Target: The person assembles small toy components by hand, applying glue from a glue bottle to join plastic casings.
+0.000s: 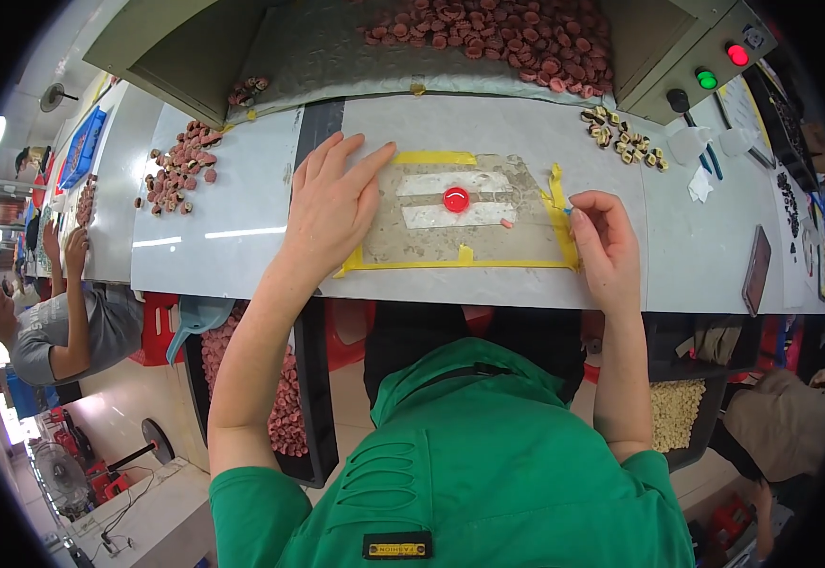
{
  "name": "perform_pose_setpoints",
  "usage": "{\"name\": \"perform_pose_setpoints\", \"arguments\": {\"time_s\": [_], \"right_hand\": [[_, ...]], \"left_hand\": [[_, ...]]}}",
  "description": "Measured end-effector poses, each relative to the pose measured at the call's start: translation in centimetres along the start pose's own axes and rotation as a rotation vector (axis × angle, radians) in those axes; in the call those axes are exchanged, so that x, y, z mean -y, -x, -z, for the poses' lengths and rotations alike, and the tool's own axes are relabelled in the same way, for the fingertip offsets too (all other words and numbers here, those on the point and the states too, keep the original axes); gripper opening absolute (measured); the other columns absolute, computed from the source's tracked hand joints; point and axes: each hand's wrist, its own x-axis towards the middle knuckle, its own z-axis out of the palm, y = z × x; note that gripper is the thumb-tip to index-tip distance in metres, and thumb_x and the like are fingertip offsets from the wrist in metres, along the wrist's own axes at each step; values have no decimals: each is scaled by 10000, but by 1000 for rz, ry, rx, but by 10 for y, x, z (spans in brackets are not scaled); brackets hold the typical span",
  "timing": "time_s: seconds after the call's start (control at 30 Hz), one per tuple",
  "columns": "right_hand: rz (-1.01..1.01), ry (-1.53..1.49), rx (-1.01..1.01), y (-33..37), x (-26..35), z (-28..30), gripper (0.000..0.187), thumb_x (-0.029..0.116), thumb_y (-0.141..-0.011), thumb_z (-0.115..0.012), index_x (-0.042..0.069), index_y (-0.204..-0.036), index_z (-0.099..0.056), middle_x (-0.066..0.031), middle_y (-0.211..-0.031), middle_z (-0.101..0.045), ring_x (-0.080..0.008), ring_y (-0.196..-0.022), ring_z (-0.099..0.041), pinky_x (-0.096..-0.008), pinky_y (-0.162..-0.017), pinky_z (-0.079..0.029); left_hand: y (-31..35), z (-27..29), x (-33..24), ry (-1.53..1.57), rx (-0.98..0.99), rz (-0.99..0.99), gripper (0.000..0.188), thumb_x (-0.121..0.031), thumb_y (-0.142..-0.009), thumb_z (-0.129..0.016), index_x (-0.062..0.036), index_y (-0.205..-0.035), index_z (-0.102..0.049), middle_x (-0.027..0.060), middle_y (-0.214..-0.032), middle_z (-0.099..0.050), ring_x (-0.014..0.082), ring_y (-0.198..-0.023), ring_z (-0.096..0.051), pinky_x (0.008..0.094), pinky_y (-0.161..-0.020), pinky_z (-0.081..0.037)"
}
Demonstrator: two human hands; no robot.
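On the white table in front of me lies a clear, worn mat [517,249], edged with yellow tape [433,158]. A round, shiny red piece [456,199] sits at its middle, between white strips [455,217]. A tiny pink bit [507,223] lies beside it. My left hand [337,197] rests at the mat's left edge, palm down, fingers stretched out and holding nothing. At the right edge, by a raised end of tape, my right hand [605,244] has thumb and forefinger pinched together. Something small and bluish shows at their tips, too small to name.
Pink round pieces [181,170] are heaped at left; black-and-cream ones [626,140] lie at right. A machine opening with many pink pieces [488,33] stands behind. Pliers [713,161] and a phone [756,270] lie at right. Bins [676,414] stand below. A co-worker [71,327] sits left.
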Motion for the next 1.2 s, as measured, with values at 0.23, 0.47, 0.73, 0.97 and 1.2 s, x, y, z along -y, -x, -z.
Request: {"name": "perform_pose_setpoints", "arguments": {"time_s": [0.23, 0.47, 0.73, 0.97, 1.2], "right_hand": [[-12, 18, -14, 2, 4, 0, 145, 91, -940, -547, 8, -1059, -549, 18, -896, -553, -47, -777, -479, -194, -705, -404], [33, 20, -157, 8, 7, 35, 161, 52, -918, -568, 24, -1076, -555, 18, -936, -552, -55, -826, -501, -198, -755, -415], [-16, 355, -258, 7, -3, 101, 182, 69, -902, -585, 26, -1078, -573, -1, -890, -587, -69, -793, -534, -207, -735, -439], [-57, 402, -318, 5, 5, 110, 182, 70, -895, -592, 23, -1070, -578, -5, -910, -599, -78, -804, -544, -222, -760, -447], [180, 425, 47, 2, 15, 21, 210, 39, -833, -638, 24, -1038, -597, -91, -935, -630, -206, -833, -605, -311, -738, -498]], "left_hand": [[3, 4, -6, 46, -16, 3, 385, -184, -932, -470, -155, -1310, -539, 146, -1341, -467, 334, -1306, -361, 437, -1070, -277], [14, 21, -22, 137, -36, 54, 392, -180, -920, -529, -138, -1309, -538, 145, -1356, -457, 334, -1318, -356, 422, -1081, -282], [28, 12, -22, 270, -171, 108, 359, -82, -890, -561, -68, -1248, -572, 147, -1290, -514, 318, -1257, -429, 390, -1056, -318], [38, -10, -8, 365, -326, 227, 322, -78, -917, -545, -17, -1232, -570, 145, -1283, -532, 264, -1210, -481, 346, -1027, -354], [38, -20, -7, 381, -380, 275, 334, -75, -921, -543, -9, -1248, -552, 151, -1247, -552, 262, -1183, -497, 339, -1013, -363]]}}
